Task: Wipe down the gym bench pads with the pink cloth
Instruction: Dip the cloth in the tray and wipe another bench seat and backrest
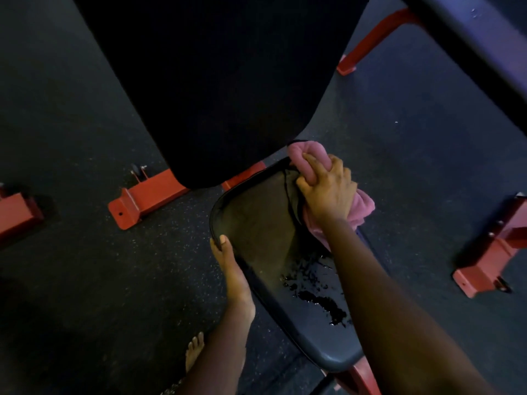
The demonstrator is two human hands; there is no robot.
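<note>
floor: dark speckled rubber | red frame feet: resting on floor | bare foot: on floor

The dark seat pad of the counter carries a bunched pink cloth at its far right corner and a patch of wet droplets nearer its near end, above the speckled black floor.

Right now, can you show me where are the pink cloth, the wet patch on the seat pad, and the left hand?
pink cloth [306, 156]: head view, bunched upper end above the fingers.
wet patch [319, 297]: head view, middle of the dark puddle.
left hand [232, 269]: head view, back of the hand at the pad's edge.
</note>
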